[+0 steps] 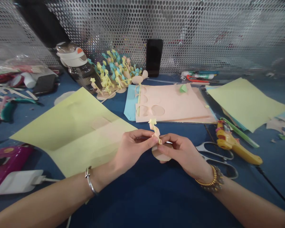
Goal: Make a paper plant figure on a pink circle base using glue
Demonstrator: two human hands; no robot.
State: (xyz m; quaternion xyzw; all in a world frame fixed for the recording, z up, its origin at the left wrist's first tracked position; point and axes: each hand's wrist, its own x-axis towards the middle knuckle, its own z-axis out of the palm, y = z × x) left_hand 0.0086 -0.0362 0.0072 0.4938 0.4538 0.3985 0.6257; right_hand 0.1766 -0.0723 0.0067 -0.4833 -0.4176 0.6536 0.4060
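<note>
Between finger and thumb of my left hand (135, 146) is a small folded paper spiral (155, 129), pale yellow and pink, with a star-like top. Its lower end meets a round cardboard disc (159, 154), pinched at the edge by my right hand (180, 147). Whether the spiral is stuck to the disc is hidden by my fingertips. Under my left forearm lies a large yellow-green paper sheet (78, 126). Scissors (216, 150) rest beside my right wrist, partly covered by it. Finished-looking paper spirals (116, 72) in yellow, blue and pink stand on discs at the back.
A yellow glue gun (237, 147) with a black cord lies at right. Pink paper with cut-outs (173, 101) sits ahead, yellow-green sheets (249, 101) beyond it. A phone (154, 57) leans on the perforated metal panel (199, 28). A bottle (78, 65) and a purple device (11, 158) are left.
</note>
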